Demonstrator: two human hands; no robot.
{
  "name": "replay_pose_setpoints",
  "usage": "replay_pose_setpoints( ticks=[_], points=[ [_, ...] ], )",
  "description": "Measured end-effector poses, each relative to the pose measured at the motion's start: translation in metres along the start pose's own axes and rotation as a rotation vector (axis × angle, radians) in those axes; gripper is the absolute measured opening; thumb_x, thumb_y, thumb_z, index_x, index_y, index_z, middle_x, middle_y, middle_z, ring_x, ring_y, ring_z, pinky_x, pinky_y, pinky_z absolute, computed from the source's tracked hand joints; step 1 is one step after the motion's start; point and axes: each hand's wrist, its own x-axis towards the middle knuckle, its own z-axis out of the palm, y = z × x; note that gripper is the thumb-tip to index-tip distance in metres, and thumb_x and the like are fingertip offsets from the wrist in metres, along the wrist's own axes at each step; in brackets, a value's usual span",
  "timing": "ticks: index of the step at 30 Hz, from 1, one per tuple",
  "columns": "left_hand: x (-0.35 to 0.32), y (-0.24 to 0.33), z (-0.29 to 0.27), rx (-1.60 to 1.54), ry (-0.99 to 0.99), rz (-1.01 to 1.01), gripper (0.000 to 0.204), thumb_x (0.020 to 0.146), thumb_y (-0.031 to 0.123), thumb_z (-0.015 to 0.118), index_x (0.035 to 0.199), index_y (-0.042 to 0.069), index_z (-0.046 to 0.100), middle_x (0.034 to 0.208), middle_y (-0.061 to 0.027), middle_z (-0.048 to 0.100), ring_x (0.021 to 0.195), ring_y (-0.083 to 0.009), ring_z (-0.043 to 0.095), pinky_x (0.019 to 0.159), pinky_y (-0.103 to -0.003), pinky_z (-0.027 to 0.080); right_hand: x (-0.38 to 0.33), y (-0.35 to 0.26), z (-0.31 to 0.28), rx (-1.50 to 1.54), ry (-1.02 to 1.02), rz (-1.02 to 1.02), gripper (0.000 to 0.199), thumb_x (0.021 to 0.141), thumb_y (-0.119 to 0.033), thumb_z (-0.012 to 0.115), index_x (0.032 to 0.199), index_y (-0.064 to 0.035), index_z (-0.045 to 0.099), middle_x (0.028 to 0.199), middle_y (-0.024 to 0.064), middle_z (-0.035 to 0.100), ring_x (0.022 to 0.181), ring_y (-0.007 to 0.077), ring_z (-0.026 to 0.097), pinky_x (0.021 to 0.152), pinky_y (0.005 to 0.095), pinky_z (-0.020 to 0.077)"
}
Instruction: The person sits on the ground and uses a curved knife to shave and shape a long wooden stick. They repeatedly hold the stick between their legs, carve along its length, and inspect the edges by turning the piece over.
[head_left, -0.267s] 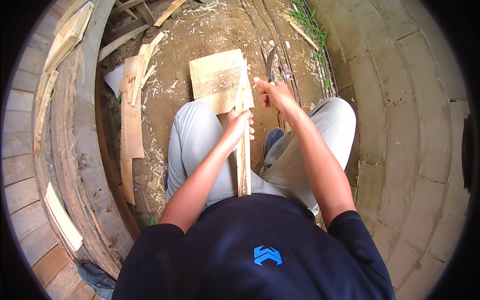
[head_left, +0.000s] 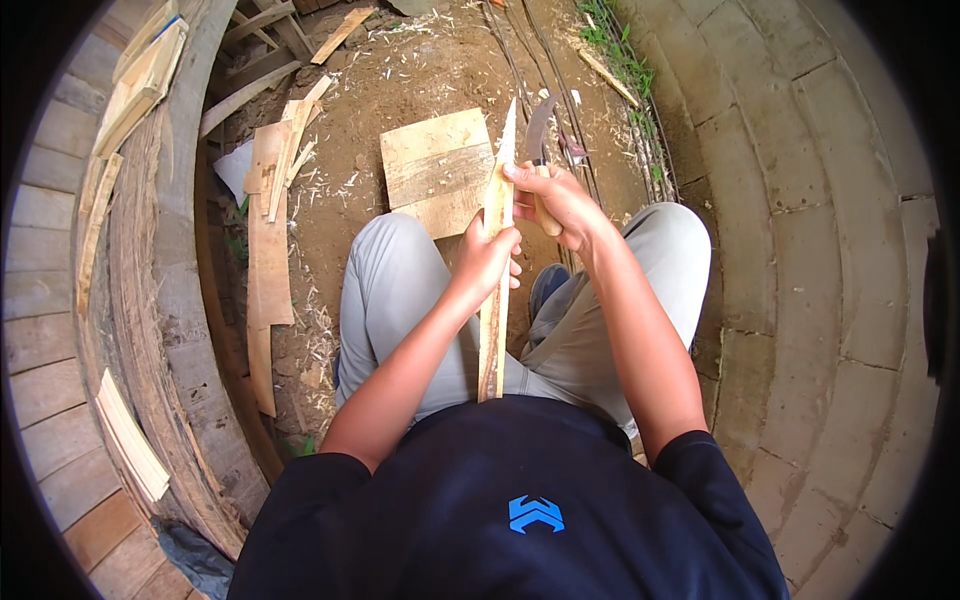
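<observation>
Left hand (head_left: 487,258) grips the wooden slat (head_left: 493,300) mid-length; right hand (head_left: 555,205) clutches a curved knife (head_left: 536,130) beside it.

Left hand (head_left: 487,258) fisted, right hand (head_left: 556,203) fisted just beyond it, both forearms extended forward over knees.

An outdoor woodworking spot, rough and makeshift: bare dirt ground (head_left: 420,70) strewn with wood shavings (head_left: 320,330), split planks (head_left: 268,250) stacked against weathered boards (head_left: 60,300), a square wooden chopping board (head_left: 435,170), and a concrete-block path (head_left: 800,250) alongside.
</observation>
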Motion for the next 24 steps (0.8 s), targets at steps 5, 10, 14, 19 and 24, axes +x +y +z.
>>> replay_pose_setpoints(
  ticks=[5,10,14,19,24],
  points=[
    [-0.005,0.003,0.004,-0.001,0.026,0.039,0.032,0.087,0.013,0.056,0.117,0.005,0.048,0.080,-0.0078,0.058,0.053,-0.0143,0.060,0.043,-0.029,0.053,-0.002,0.003,-0.002,0.106,0.011,-0.014,0.026,0.087,-0.021,0.076,0.089,-0.0129,0.052,0.090,0.0013,0.063,0.083,0.0123,0.061,0.085,0.0313,0.0504],
    [-0.015,0.016,0.004,0.040,0.030,0.069,0.036,0.090,0.013,0.052,0.125,0.005,0.047,0.083,-0.0070,0.054,0.055,-0.0133,0.057,0.045,-0.028,0.052,-0.012,0.000,0.014,0.115,0.057,-0.149,0.028,0.087,-0.019,0.076,0.089,-0.0130,0.049,0.089,0.0010,0.061,0.083,0.0119,0.061,0.081,0.0314,0.0516],
    [-0.016,0.017,0.004,0.026,0.048,0.074,0.034,0.090,0.012,0.052,0.124,0.005,0.048,0.083,-0.0070,0.055,0.055,-0.0129,0.057,0.045,-0.027,0.052,-0.010,0.010,0.021,0.080,0.118,-0.263,0.029,0.087,-0.020,0.077,0.091,-0.0112,0.049,0.090,0.0013,0.060,0.084,0.0119,0.061,0.077,0.0309,0.0521],
    [-0.012,0.009,-0.001,-0.015,0.082,0.108,0.030,0.087,0.012,0.057,0.114,0.002,0.048,0.079,-0.0089,0.058,0.052,-0.0141,0.059,0.043,-0.028,0.052,-0.013,0.008,0.027,0.161,0.128,-0.222,0.029,0.089,-0.024,0.074,0.100,-0.0075,0.053,0.093,0.0031,0.061,0.081,0.0121,0.061,0.075,0.0296,0.0519],
    [-0.014,0.012,0.001,-0.002,0.084,0.136,0.030,0.086,0.012,0.058,0.113,0.002,0.048,0.078,-0.0080,0.058,0.051,-0.0132,0.058,0.042,-0.028,0.050,-0.016,0.003,0.028,0.227,0.091,-0.209,0.031,0.092,-0.028,0.071,0.105,-0.0049,0.055,0.094,0.0043,0.063,0.079,0.0119,0.061,0.073,0.0295,0.0529]
  ],
)
